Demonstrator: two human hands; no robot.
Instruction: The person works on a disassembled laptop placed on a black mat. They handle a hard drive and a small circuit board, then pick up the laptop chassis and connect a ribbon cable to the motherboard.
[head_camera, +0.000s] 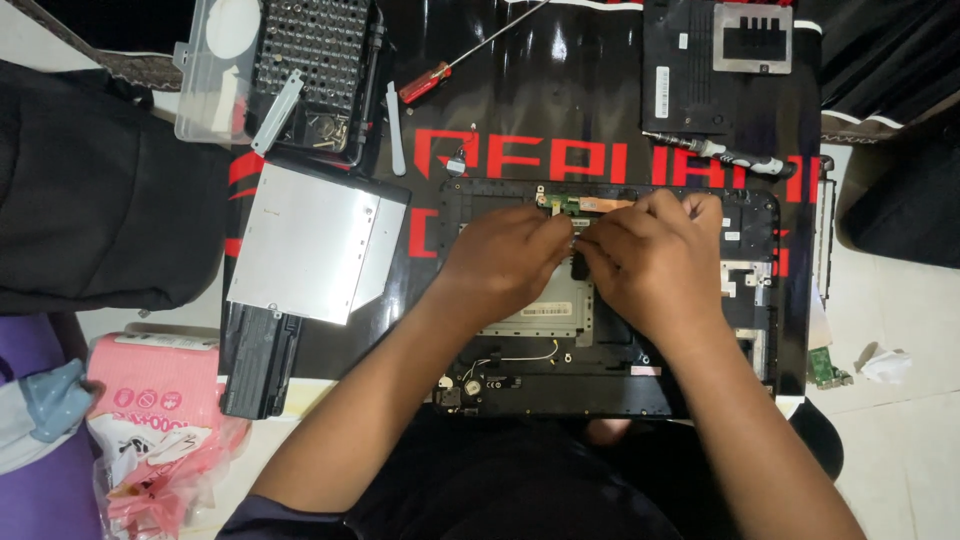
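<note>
An opened black laptop base (745, 225) lies on a black mat with red lettering. My left hand (505, 255) and my right hand (650, 250) meet over its middle, fingertips pinched together around a small part just below a little green circuit board (562, 204) with an orange flex strip (608, 205). The part between my fingers is too small to make out. A silver metal plate (545, 312) shows under my hands, and thin wires (520, 357) run along the near edge.
A silver optical drive (310, 240) and a black battery (255, 360) lie left of the laptop. A bit case (310, 70), red-handled screwdriver (425, 82), black cover panel (715, 65) and slim precision screwdriver (715, 152) sit at the far side. A pink pack (150, 385) is at left.
</note>
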